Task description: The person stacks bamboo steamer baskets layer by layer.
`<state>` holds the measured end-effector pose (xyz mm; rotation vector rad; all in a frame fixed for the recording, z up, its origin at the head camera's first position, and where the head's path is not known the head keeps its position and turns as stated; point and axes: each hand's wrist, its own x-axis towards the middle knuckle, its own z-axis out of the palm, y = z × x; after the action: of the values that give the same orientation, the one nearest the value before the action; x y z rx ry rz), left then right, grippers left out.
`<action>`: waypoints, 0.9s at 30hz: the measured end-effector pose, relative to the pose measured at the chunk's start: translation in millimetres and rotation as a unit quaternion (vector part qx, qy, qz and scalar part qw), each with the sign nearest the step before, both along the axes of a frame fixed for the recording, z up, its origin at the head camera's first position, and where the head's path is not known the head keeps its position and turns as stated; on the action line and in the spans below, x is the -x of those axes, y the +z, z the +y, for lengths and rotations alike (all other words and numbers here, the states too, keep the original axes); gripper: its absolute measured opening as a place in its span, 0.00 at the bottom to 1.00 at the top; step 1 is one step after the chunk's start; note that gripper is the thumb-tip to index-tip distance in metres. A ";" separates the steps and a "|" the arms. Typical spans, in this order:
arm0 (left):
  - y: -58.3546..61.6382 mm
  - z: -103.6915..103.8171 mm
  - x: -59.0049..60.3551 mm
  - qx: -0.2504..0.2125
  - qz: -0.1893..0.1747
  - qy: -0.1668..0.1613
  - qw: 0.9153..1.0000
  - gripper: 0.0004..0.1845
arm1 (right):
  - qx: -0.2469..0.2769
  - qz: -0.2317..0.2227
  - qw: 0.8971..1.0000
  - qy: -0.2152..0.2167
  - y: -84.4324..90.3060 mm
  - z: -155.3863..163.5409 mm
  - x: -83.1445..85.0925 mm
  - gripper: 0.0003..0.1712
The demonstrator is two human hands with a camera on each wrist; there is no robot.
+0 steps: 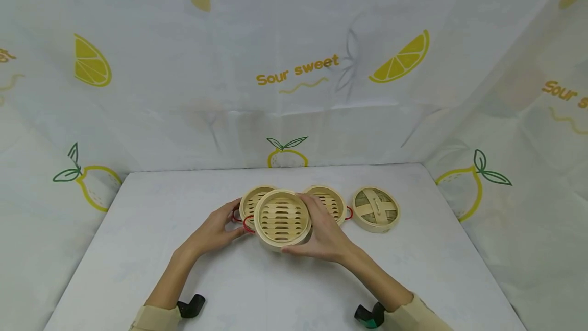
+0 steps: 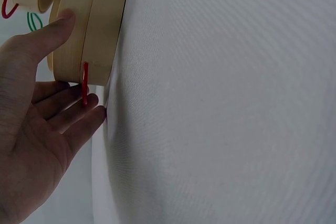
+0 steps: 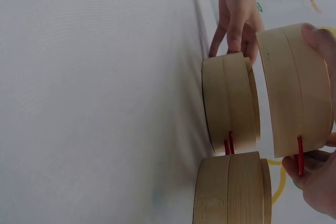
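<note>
My right hand (image 1: 322, 233) grips a round bamboo steamer basket (image 1: 281, 217) by its wall and holds it just above the white table (image 1: 275, 290). In the right wrist view this raised basket (image 3: 294, 87) hangs clear of the surface, with a red wire handle beside my fingers (image 3: 315, 182). Behind it on the table stands a second basket (image 1: 250, 198). My left hand (image 1: 219, 229) lies against its left side, the thumb on the wall (image 2: 89, 30) and straight fingers (image 2: 68, 114) by its red handle. A third basket (image 1: 328, 199) stands to the right.
A woven bamboo lid (image 1: 375, 209) lies flat on the table, right of the three baskets. White cloth printed with lemons (image 1: 294, 65) walls in the back and both sides. Bare tabletop stretches in front of my hands.
</note>
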<state>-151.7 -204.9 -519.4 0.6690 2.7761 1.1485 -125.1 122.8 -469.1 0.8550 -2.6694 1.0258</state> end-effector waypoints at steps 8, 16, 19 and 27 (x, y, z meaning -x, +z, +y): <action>-1.1 -0.4 0.5 0.001 0.001 0.001 1.000 0.43 | -0.006 -0.003 1.000 0.001 -0.5 -3.6 3.7 0.70; -0.1 -0.5 -0.1 -0.001 -0.005 0.001 1.000 0.44 | -0.002 -0.019 1.000 0.001 -2.9 -8.5 9.2 0.71; -0.4 -0.9 -0.3 0.001 -0.001 0.000 1.000 0.43 | -0.004 -0.030 1.000 -0.002 -3.3 -10.4 10.5 0.71; -0.3 -1.8 -0.3 -0.004 -0.003 -0.004 1.000 0.43 | -0.011 -0.036 0.999 -0.001 -5.0 -13.6 14.0 0.71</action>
<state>-151.4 -206.8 -519.7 0.6743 2.7629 1.1590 -139.1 109.2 -474.0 0.8336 -2.7449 1.0495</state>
